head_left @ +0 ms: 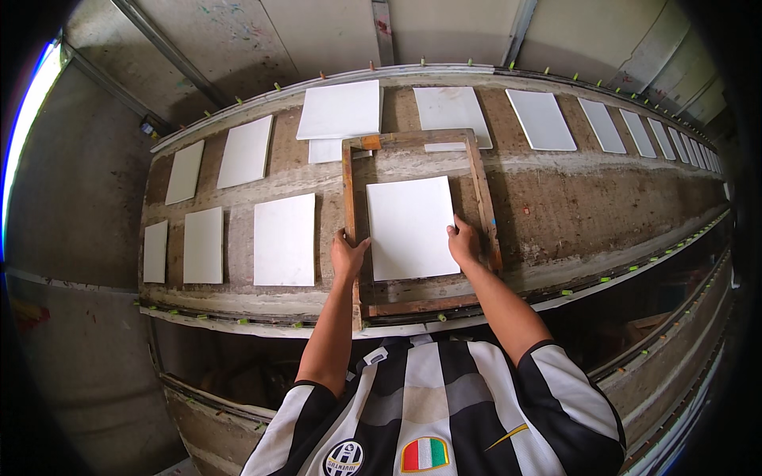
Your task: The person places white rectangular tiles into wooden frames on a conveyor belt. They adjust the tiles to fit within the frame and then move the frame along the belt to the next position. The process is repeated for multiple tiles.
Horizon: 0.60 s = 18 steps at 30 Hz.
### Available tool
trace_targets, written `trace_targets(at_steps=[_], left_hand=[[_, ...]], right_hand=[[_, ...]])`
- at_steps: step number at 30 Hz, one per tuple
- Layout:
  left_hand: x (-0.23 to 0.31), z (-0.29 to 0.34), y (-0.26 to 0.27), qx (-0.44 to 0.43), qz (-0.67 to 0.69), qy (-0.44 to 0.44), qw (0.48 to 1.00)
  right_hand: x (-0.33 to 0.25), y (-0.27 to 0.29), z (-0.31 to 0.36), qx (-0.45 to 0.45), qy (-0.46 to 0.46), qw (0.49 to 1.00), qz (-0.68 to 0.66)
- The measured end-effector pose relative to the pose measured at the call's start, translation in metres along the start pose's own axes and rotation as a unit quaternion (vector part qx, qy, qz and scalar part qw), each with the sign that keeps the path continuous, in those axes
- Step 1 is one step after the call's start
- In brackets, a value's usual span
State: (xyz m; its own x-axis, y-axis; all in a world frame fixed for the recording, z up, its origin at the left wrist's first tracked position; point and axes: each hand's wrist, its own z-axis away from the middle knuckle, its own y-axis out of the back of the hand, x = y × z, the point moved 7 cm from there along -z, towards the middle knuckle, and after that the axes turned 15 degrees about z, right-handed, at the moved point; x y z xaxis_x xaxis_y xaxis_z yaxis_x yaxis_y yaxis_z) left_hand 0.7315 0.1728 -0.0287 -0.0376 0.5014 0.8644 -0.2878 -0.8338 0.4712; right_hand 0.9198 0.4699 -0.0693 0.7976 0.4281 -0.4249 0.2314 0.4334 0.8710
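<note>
A rectangular wooden frame (pixel 418 306) lies on the long work table in front of me, with a white sheet (pixel 411 230) showing inside it. My left hand (pixel 348 254) is closed around the frame's left bar. Its thumb points inward, close to the sheet's left edge. Inside the right bar, my right hand (pixel 466 242) is closed at the sheet's right edge, its thumb against that edge and its other fingers partly hidden. Whether a mesh spans the frame cannot be told.
More white sheets, such as a nearby one (pixel 284 239) and a far one (pixel 541 120), lie in two rows along the stained table (pixel 603 198). Small green pegs (pixel 567 293) line its edges. Another bench (pixel 210 424) stands behind me, and grey wall panels (pixel 452 32) rise beyond.
</note>
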Motion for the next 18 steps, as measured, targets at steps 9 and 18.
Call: trace_targets(at_steps=[9,18], left_hand=[[0.001,0.002,-0.001,0.008,0.005,-0.007,1.000],[0.037,0.015,0.006,0.072,-0.133,-0.080,0.985]], right_hand=[[0.001,-0.001,-0.001,-0.006,-0.001,1.000,-0.001],[-0.006,0.009,0.008,0.040,0.027,0.999,0.002]])
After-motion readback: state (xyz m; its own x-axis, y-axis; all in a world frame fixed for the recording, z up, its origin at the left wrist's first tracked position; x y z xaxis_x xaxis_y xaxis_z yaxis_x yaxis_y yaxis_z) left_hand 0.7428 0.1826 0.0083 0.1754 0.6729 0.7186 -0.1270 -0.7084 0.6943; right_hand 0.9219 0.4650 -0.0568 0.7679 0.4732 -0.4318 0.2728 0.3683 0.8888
